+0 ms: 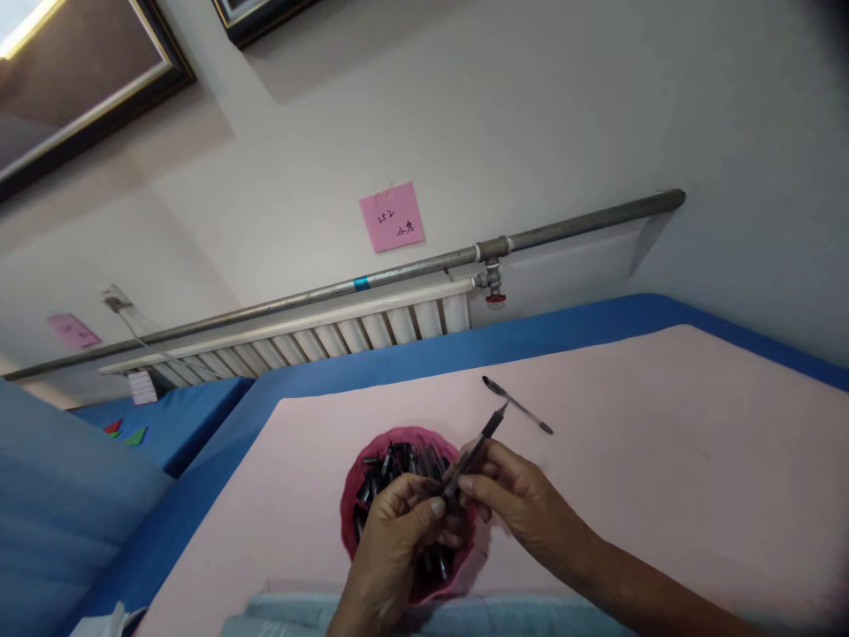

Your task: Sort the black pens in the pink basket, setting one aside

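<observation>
A pen with a dark grip is tilted over the basket, its bare tip pointing up and to the right. My right hand is closed on its barrel, thumb and fingers pinching it. At the pen's lower end, my left hand is closed with thumb and fingertips together; the exact spot they pinch is partly hidden. Below both hands stands a pink basket with a scalloped rim, holding many black caps and clear pen parts. Beyond my right hand, a capped pen lies on the pink table mat.
The mat covers a blue tabletop against the wall. Behind it run a white radiator and a metal pipe with a red-handled valve. Light blue cloth lies along the near edge. Another blue table stands left.
</observation>
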`<action>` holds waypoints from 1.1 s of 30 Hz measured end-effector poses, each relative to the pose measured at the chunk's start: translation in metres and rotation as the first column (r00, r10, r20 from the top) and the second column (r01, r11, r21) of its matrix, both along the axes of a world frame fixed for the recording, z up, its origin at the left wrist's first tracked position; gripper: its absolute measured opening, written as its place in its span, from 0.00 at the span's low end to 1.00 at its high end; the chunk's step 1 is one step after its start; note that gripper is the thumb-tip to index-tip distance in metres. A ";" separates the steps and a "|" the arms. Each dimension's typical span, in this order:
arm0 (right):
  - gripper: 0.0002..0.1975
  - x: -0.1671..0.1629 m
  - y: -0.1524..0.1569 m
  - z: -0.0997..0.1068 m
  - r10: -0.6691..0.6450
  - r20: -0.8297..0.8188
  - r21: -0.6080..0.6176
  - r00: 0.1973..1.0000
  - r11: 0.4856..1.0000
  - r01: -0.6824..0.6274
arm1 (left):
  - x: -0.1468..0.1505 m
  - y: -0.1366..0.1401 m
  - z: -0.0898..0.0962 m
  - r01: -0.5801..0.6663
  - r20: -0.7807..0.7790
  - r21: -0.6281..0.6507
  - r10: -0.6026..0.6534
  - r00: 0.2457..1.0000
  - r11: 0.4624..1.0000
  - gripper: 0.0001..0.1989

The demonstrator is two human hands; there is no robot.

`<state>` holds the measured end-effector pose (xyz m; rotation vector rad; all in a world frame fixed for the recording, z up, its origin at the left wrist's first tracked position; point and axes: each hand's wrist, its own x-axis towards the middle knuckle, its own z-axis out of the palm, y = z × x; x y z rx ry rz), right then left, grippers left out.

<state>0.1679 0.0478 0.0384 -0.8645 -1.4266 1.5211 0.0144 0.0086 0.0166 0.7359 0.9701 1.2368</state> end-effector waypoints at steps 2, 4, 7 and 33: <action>0.05 0.000 0.000 -0.002 0.014 0.007 0.000 1.000 1.000 -0.014 | -0.001 0.000 -0.001 0.010 -0.004 -0.001 -0.010 1.000 1.000 0.07; 0.04 0.000 0.001 -0.003 0.031 0.008 -0.029 0.999 0.999 -0.031 | -0.002 0.000 -0.001 0.015 -0.012 -0.003 -0.015 1.000 1.000 0.07; 0.04 -0.001 0.003 -0.003 0.039 -0.004 -0.073 0.999 0.997 -0.039 | -0.004 0.001 -0.002 0.001 -0.025 -0.003 -0.001 1.000 1.000 0.07; 0.12 0.002 0.006 -0.014 0.037 0.449 0.410 0.893 0.879 -0.243 | -0.053 0.008 0.014 -0.249 0.066 0.036 0.246 0.967 0.968 0.08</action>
